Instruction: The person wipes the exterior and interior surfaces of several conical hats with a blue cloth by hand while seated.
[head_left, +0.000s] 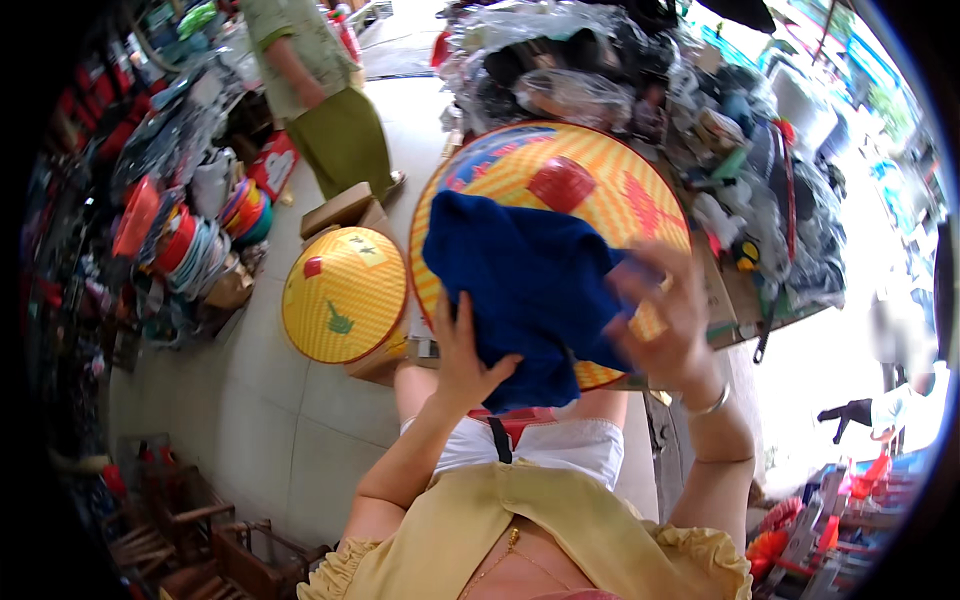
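Note:
A blue cloth (525, 277) is spread, bunched and creased, over the front of a large yellow-and-orange woven conical hat (480, 161) with a red centre patch. My left hand (469, 356) lies on the cloth's left lower edge, fingers apart, thumb across the fabric. At the cloth's right edge is my right hand (660, 315), blurred by motion, with a bracelet at the wrist; its fingertips touch or pinch the fabric, which the blur hides. Left of the large hat rests a smaller yellow woven hat (341, 292) with green and red marks, over cardboard boxes.
Plastic-wrapped goods (555, 82) are piled behind the large hat and to its right. A person (322, 105) in olive trousers stands at the upper left, near stacked colourful basins (176, 240). Wooden chairs (247, 547) stand at the lower left.

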